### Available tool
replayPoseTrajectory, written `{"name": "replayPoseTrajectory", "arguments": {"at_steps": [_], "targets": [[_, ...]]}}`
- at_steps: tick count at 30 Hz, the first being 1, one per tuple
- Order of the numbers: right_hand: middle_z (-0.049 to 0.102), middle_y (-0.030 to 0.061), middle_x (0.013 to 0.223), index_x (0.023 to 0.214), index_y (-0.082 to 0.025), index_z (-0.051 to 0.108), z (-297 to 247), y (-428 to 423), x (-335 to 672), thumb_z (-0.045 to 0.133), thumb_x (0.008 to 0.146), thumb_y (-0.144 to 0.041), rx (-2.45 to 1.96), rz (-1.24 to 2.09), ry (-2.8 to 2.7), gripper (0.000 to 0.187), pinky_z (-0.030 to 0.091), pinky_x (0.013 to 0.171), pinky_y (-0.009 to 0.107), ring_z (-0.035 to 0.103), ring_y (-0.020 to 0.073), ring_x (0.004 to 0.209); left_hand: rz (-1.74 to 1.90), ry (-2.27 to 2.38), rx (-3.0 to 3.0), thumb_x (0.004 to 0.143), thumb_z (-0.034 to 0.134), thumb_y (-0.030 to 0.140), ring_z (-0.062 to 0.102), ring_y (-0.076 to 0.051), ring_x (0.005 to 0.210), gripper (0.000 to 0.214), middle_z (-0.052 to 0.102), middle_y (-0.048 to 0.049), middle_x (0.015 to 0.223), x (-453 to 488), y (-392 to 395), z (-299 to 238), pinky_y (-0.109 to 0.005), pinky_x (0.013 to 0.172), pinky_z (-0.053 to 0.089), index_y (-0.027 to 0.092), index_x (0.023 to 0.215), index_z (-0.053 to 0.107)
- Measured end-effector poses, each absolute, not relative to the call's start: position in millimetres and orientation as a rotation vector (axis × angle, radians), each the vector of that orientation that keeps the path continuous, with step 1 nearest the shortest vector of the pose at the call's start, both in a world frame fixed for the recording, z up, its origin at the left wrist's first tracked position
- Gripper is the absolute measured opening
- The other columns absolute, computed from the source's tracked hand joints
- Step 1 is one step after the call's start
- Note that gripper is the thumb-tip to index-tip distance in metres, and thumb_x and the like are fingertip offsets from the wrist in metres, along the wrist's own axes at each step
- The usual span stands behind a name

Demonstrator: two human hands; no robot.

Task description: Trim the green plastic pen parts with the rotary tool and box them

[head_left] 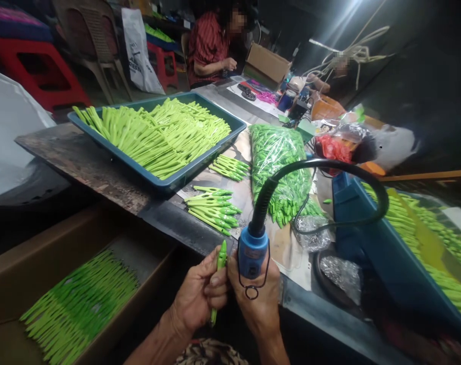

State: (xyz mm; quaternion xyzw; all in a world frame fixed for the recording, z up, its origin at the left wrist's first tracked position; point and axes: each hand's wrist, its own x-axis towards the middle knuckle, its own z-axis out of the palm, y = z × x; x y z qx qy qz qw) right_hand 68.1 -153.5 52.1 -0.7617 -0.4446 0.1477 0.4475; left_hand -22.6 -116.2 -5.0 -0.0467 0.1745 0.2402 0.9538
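My left hand (202,291) is closed round a slim green plastic piece (221,256), its pointed tip up and its tail showing below the fingers. Right beside it, my right hand (258,296) grips a blue electric screwdriver (252,253) with a black cord rising from its top. The screwdriver's bit is hidden from this angle. Just beyond the hands, a small pile of green pieces with darker tips (213,209) lies on the table. Behind that lies a second small pile (229,167). A clear bag of darker green parts (278,167) stands beyond the screwdriver.
A blue tray (167,185) of light green sticks stands at the left. Below it, a cardboard box (36,238) holds finished-looking green pieces. Bags of small metal parts (340,276) and a blue bin (367,243) are at the right. A person in red (211,48) sits across.
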Motion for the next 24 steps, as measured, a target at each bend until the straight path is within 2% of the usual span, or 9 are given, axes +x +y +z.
{"name": "replayPoseTrajectory", "arguments": {"at_steps": [3,7,11,20,24], "targets": [[0.039,-0.0084,0.048,0.063,-0.021,0.039,50.7,-154.4,67.4,0.058,0.072,-0.027,-1.894,0.377,-1.099,0.022,0.031,0.038,0.018,0.034,0.0077,0.040,0.492,0.380,-0.096,0.081,0.047,0.013,0.015,-0.001,0.033,0.008,0.034,0.0080,0.044,-23.1,-116.4,-5.7,-0.010,0.034,0.011,0.020,0.079,0.050],[0.040,-0.0080,0.048,0.063,-0.020,0.039,50.1,-153.6,67.6,0.058,0.071,-0.025,-1.922,0.399,-1.089,0.021,0.032,0.040,0.018,0.036,0.0079,0.041,0.487,0.422,-0.082,0.077,0.055,0.014,0.022,-0.002,0.032,0.018,0.038,0.0084,0.043,-23.7,-116.6,-6.6,-0.010,0.035,0.011,0.024,0.089,0.046],[0.041,-0.0082,0.048,0.065,-0.020,0.041,51.3,-152.2,68.1,0.058,0.071,-0.027,-1.949,0.457,-1.068,0.019,0.033,0.039,0.018,0.037,0.0081,0.041,0.478,0.425,-0.039,0.073,0.062,0.017,0.023,-0.002,0.032,0.024,0.040,0.0085,0.042,-24.3,-116.8,-6.1,-0.010,0.035,0.011,0.025,0.088,0.044],[0.042,-0.0074,0.049,0.066,-0.020,0.043,53.2,-148.8,67.5,0.058,0.068,-0.029,-1.923,0.503,-1.046,0.017,0.035,0.042,0.021,0.040,0.0092,0.043,0.479,0.423,0.028,0.078,0.056,0.019,0.021,-0.001,0.033,0.017,0.040,0.0085,0.044,-29.6,-115.5,-3.5,-0.010,0.036,0.012,0.025,0.088,0.044],[0.053,-0.0039,0.057,0.070,-0.018,0.050,56.5,-146.7,66.5,0.060,0.064,-0.026,-1.897,0.533,-0.907,0.015,0.040,0.049,0.023,0.046,0.0105,0.046,0.494,0.348,0.006,0.077,0.054,0.015,0.016,-0.001,0.034,0.010,0.039,0.0075,0.044,-30.8,-113.5,-0.9,-0.011,0.035,0.011,0.020,0.084,0.048]]}}
